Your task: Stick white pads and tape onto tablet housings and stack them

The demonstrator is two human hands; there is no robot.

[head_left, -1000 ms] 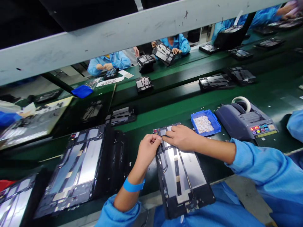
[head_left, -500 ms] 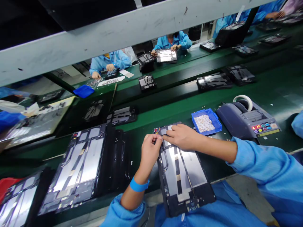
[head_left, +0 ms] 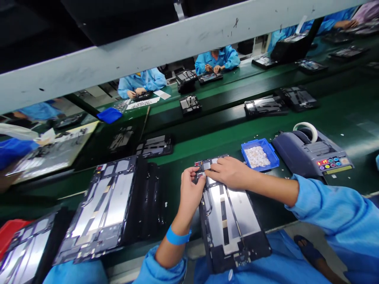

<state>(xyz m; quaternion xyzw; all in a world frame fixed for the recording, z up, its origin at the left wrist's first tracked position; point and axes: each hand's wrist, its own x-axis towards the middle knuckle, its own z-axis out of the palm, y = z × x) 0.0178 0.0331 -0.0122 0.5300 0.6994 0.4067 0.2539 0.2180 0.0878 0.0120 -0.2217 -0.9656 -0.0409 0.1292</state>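
An opened tablet (head_left: 242, 213) with silver plates, dark ribbon cables and a black frame lies tilted in front of me, its lower end over the bench edge near my lap. My left hand (head_left: 191, 191), a blue band on its wrist, is at the tablet's top left corner. Its thumb and index fingertips are slightly apart there, the other fingers curled. My right hand (head_left: 229, 171) lies across the tablet's top, fingers bent and pressed together close to the left thumb. Anything small under those fingertips is hidden.
Right of the tablet are a blue tray (head_left: 275, 161) of small whitish pieces and a grey tape dispenser (head_left: 310, 152). At left are stacked opened tablets (head_left: 103, 201) and a red bin (head_left: 12, 232). A metal beam (head_left: 148, 43) crosses above; co-workers (head_left: 217, 63) sit opposite.
My left thumb and index finger have moved apart from a pinch at the tablet's corner. My right hand stays almost in place. The co-worker opposite has lowered a tablet onto the bench.
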